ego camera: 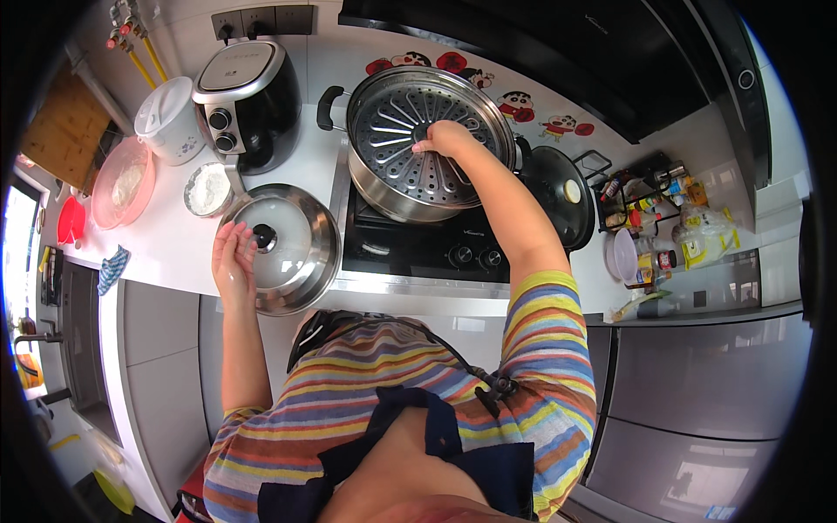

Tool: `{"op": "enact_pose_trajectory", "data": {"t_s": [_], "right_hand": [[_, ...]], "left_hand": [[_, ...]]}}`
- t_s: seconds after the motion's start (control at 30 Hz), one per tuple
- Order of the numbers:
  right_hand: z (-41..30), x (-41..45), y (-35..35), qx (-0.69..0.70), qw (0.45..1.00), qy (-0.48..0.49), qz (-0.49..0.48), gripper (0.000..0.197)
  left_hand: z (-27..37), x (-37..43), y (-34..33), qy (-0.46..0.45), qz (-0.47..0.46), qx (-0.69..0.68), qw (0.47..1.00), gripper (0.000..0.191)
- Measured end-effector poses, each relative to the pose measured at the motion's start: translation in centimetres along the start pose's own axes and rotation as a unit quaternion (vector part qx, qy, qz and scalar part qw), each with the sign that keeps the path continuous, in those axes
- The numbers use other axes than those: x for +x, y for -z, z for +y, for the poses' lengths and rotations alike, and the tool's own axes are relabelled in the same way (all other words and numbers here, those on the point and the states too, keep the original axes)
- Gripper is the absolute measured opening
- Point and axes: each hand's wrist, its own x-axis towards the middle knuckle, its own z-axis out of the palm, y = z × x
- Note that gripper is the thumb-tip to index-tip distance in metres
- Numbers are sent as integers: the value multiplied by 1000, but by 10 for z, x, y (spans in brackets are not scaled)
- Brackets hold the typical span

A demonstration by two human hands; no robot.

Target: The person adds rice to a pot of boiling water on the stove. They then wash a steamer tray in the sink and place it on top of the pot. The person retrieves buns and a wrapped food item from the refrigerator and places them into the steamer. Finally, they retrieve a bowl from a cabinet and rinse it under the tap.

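Observation:
A perforated stainless-steel steamer plate [387, 158] lies inside the rim of a two-handled steel steamer pot [392, 199] on the hob. My right hand [448, 138] has its fingers closed at the plate's centre; the hand itself partly hides the grip. My left hand [234, 258] is held palm up with the fingers loosely extended, empty, over the near left part of a glass pot lid [294, 225]. This lid has a wide steel rim and a black knob, and lies on the white counter left of the hob.
Behind the lid are a bowl of white powder [208, 189], a pink basin [124, 189], a lidded white bucket [170, 124] and an air fryer [248, 108]. A lidded dark pan [556, 196] occupies the hob's right side, beside a seasoning rack [637, 196]. The range hood [523, 52] overhangs the back.

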Motion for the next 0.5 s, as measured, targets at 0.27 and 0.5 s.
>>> {"op": "enact_pose_trajectory", "data": {"t_s": [0.27,0.5], "right_hand": [[3,19,-36,5,998,-12,-66,77],[5,42,-57,-45,992,-21,-116,83]], "left_hand": [[1,-15,-2,2,17,18,1000,24],[1,-15,14,5,14,25,1000,24]]}}
